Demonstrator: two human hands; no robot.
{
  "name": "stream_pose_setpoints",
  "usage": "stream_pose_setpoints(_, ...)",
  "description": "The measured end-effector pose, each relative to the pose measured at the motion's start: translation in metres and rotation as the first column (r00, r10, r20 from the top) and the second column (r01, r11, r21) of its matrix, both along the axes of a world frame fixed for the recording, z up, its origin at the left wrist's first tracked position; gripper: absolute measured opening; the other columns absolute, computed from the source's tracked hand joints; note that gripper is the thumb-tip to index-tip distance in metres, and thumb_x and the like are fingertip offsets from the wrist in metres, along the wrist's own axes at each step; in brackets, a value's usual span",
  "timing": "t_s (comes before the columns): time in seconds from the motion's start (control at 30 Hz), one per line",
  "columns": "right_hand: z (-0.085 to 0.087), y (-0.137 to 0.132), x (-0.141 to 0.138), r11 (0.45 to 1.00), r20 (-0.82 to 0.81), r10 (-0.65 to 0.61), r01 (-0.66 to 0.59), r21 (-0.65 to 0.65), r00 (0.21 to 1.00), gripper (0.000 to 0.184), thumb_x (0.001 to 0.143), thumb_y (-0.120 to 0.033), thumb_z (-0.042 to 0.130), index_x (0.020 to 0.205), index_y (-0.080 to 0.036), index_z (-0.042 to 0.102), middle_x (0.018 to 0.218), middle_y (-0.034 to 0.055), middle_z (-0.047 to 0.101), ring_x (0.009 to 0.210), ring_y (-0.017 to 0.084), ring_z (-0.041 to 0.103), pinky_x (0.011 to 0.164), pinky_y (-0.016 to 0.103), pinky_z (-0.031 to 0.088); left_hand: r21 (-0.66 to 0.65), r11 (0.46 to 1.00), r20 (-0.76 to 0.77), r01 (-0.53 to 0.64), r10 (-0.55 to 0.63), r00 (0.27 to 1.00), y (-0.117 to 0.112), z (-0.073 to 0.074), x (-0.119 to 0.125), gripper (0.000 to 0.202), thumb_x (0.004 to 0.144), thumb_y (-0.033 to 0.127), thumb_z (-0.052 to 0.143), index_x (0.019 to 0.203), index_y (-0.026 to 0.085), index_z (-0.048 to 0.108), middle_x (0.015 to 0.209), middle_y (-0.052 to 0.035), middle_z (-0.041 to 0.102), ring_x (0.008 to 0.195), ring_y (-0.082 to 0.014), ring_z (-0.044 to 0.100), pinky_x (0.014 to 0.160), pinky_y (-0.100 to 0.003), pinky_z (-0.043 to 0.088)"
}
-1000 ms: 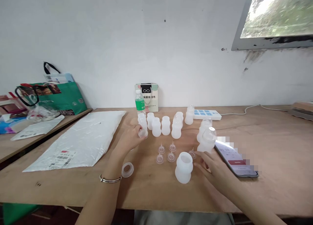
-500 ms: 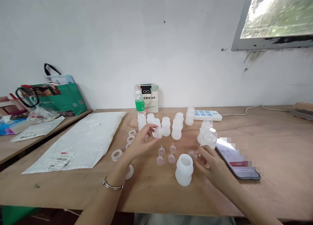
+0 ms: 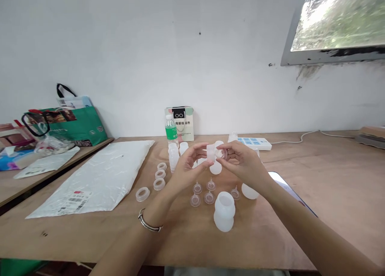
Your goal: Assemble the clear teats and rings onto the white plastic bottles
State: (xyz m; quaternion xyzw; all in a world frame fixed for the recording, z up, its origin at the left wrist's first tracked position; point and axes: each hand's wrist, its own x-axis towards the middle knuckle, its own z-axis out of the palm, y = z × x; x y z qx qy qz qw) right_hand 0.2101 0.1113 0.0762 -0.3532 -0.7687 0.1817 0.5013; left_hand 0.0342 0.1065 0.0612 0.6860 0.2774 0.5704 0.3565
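My left hand (image 3: 191,166) pinches a translucent screw ring (image 3: 211,152) above the table. Close against its right side, my right hand (image 3: 243,160) grips a clear bottle nipple (image 3: 222,153) between thumb and fingers. Whether the nipple sits inside the ring I cannot tell. Below the hands stands an open white baby bottle (image 3: 224,212). Several more nipples (image 3: 209,197) lie tip up on the wood, one apart to the right (image 3: 235,193). Left of them lie several loose rings (image 3: 159,184). White bottles (image 3: 173,157) stand behind, partly hidden by my hands.
A white mailing bag (image 3: 99,176) covers the table's left part. At the back are a green-labelled water bottle (image 3: 171,131), a paper bag (image 3: 186,125) and a power strip (image 3: 255,143). A phone (image 3: 282,182) lies partly under my right forearm. A green bag (image 3: 81,125) stands far left.
My right hand has risen from the table with a nipple and moved left and away from me. My left hand has brought the ring rightward to meet it.
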Motion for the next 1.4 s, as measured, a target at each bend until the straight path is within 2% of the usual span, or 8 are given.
stream_pose_setpoints(0.23, -0.014, -0.003, -0.002, 0.996, 0.023, -0.03, 0.028, 0.083, 0.999, 0.024, 0.081, -0.016, 0.053, 0.104, -0.023, 0.058, 0.092, 0.0036, 0.063, 0.08, 0.018, 0.064, 0.075, 0.034, 0.055, 0.138, 0.985, -0.042, -0.1, 0.107, 0.993, 0.009, -0.014, 0.009, 0.04, 0.077, 0.025, 0.067, 0.116, 0.026, 0.057, 0.113, -0.0058, 0.058, 0.1, -0.0181, 0.057, 0.09, -0.033, 0.048)
stream_pose_setpoints(0.5, -0.03, -0.015, -0.012, 0.971, -0.207, 0.237, -0.237, 0.023, 0.949, 0.034, 0.082, -0.017, 0.054, 0.11, -0.026, 0.037, 0.102, 0.0048, 0.062, 0.095, 0.017, 0.064, 0.085, 0.038, 0.054, 0.171, 0.975, -0.06, -0.14, 0.152, 0.987, 0.007, -0.03, 0.001, 0.039, 0.076, 0.025, 0.068, 0.114, 0.027, 0.06, 0.105, -0.0052, 0.062, 0.091, -0.0166, 0.058, 0.081, -0.031, 0.05)
stream_pose_setpoints(0.63, -0.037, -0.017, -0.012, 0.963, -0.302, 0.227, -0.26, -0.072, 0.926, 0.03, 0.083, -0.026, 0.059, 0.105, -0.027, 0.04, 0.102, 0.0043, 0.065, 0.094, 0.016, 0.065, 0.086, 0.038, 0.055, 0.159, 0.967, -0.097, -0.201, 0.218, 0.971, 0.002, -0.034, -0.002, 0.03, 0.075, 0.027, 0.069, 0.104, 0.022, 0.064, 0.102, -0.0057, 0.067, 0.087, -0.016, 0.061, 0.08, -0.03, 0.051)
stream_pose_setpoints(0.77, -0.047, -0.015, -0.008, 0.962, -0.285, 0.162, -0.216, -0.169, 0.945, 0.021, 0.082, -0.032, 0.06, 0.098, -0.024, 0.049, 0.094, 0.0044, 0.068, 0.089, 0.018, 0.068, 0.079, 0.037, 0.058, 0.02, 0.993, -0.18, -0.12, 0.122, 0.976, -0.002, -0.034, -0.006, 0.027, 0.075, 0.027, 0.069, 0.101, 0.02, 0.067, 0.091, -0.0046, 0.071, 0.081, -0.0165, 0.065, 0.076, -0.029, 0.053)
stream_pose_setpoints(1.0, -0.049, -0.017, -0.007, 0.996, -0.182, 0.055, -0.04, 0.084, 0.982, 0.01, 0.078, -0.025, 0.064, 0.088, -0.025, 0.064, 0.081, 0.0016, 0.062, 0.072, 0.015, 0.061, 0.069, 0.033, 0.055, -0.05, 0.987, 0.002, -0.15, 0.15, 0.989, -0.003, -0.034, 0.001, 0.015, 0.072, 0.032, 0.07, 0.079, 0.018, 0.071, 0.079, -0.0044, 0.074, 0.072, -0.0162, 0.067, 0.067, -0.027, 0.055)
stream_pose_setpoints(1.13, -0.051, -0.016, -0.009, 0.999, -0.245, 0.023, -0.012, 0.049, 0.969, 0.029, 0.073, -0.025, 0.069, 0.1, -0.027, 0.058, 0.098, 0.0032, 0.056, 0.088, 0.017, 0.059, 0.077, 0.034, 0.054, -0.031, 0.982, 0.014, -0.188, 0.188, 0.982, -0.004, -0.035, 0.004, 0.017, 0.071, 0.034, 0.071, 0.075, 0.018, 0.071, 0.078, -0.0046, 0.074, 0.071, -0.0167, 0.068, 0.066, -0.028, 0.056)
stream_pose_setpoints(1.23, -0.05, -0.015, -0.009, 0.996, -0.211, 0.059, -0.073, -0.058, 0.976, 0.052, 0.071, -0.026, 0.07, 0.118, -0.028, 0.048, 0.109, 0.005, 0.058, 0.097, 0.02, 0.059, 0.081, 0.037, 0.053, -0.022, 0.982, -0.034, -0.187, 0.186, 0.982, -0.007, -0.035, 0.004, 0.016, 0.072, 0.033, 0.07, 0.075, 0.018, 0.071, 0.075, -0.0045, 0.074, 0.069, -0.0163, 0.067, 0.063, -0.027, 0.055)
stream_pose_setpoints(1.4, -0.047, -0.016, -0.008, 0.971, -0.181, 0.153, -0.181, -0.154, 0.971, 0.031, 0.075, -0.027, 0.064, 0.106, -0.025, 0.058, 0.099, 0.0039, 0.066, 0.087, 0.019, 0.063, 0.08, 0.036, 0.053, -0.04, 0.987, -0.02, -0.153, 0.152, 0.988, -0.008, -0.033, 0.004, 0.017, 0.073, 0.035, 0.068, 0.071, 0.018, 0.068, 0.067, -0.003, 0.071, 0.062, -0.0141, 0.065, 0.057, -0.024, 0.052)
